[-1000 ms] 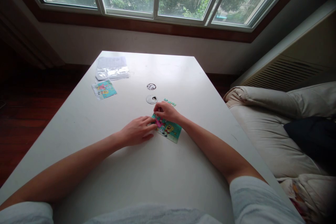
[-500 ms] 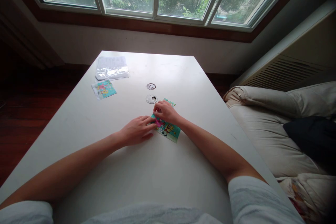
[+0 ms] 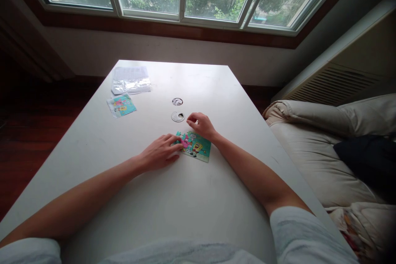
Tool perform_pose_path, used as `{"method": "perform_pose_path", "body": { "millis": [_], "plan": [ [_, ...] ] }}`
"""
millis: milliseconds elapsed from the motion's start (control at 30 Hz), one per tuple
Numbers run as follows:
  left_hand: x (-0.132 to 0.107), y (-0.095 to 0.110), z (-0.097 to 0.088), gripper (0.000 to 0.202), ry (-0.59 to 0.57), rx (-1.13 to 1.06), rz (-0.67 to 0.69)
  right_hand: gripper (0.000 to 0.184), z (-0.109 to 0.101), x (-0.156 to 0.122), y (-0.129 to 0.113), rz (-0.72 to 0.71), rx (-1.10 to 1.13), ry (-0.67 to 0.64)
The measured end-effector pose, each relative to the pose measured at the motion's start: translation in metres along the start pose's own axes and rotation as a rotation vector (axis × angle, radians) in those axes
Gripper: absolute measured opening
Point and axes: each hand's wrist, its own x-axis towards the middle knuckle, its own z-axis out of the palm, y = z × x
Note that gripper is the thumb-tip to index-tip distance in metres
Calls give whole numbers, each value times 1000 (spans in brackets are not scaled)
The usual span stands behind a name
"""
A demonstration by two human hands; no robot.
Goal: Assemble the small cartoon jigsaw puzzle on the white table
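A small jigsaw puzzle (image 3: 202,152) with bright cartoon figures on a teal background lies on the white table, its upper left edge uneven. My left hand (image 3: 162,148) lies flat with fingers stretched out, the fingertips on the puzzle's left edge. Just beyond the upper edge hovers my right hand (image 3: 202,126), thumb and fingers pinched together near a round grommet (image 3: 177,116). Whatever sits in that pinch, if anything, is too small to make out. The right hand covers part of the table behind the puzzle.
A printed picture sheet (image 3: 122,105) with similar cartoon figures lies at the left of the white table (image 3: 173,202). Behind it is a clear plastic bag (image 3: 131,80). A second round hole (image 3: 177,101) is set in the tabletop. To the right stands a beige sofa (image 3: 300,144).
My right hand has moved up and right, off the puzzle, uncovering its upper part. The loose pieces seen beyond that hand are no longer visible. The puzzle has turned slightly; my left hand has barely moved.
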Motion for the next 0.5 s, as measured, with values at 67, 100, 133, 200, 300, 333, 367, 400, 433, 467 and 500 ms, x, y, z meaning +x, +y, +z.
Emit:
{"method": "perform_pose_path", "body": {
  "millis": [67, 100, 133, 200, 300, 333, 367, 400, 433, 467, 500],
  "plan": [
    [-1, -3, 1, 35, 14, -19, 6, 11, -10, 5, 14, 81, -6, 90],
    [-2, -4, 1, 35, 16, -28, 11, 12, -16, 8, 21, 131, -10, 115],
    [-2, -6, 1, 35, 16, -37, 17, 14, -22, 10, 28, 178, -16, 124],
    [-3, -8, 0, 36, 12, -53, 26, 16, -34, 12, 38, 244, -32, 109],
    [-5, -11, -1, 39, 0, -60, 28, 18, -51, 13, 45, 225, -45, -58],
    [-5, -12, -2, 39, -7, -58, 25, 17, -56, 13, 44, 202, -39, -130],
    [-5, -12, -2, 39, -12, -57, 22, 17, -61, 12, 43, 171, -26, -210],
    [-5, -12, -1, 38, -12, -58, 17, 18, -65, 12, 41, 143, -13, -305],
    [-5, -12, -1, 38, -9, -62, 12, 18, -69, 11, 40, 123, -13, -372],
    [-6, -12, 0, 39, -2, -68, 7, 18, -72, 11, 38, 112, -24, -420],
    [-6, -11, 0, 39, 8, -75, 1, 18, -75, 10, 38, 109, -41, -449]
  ]
}}
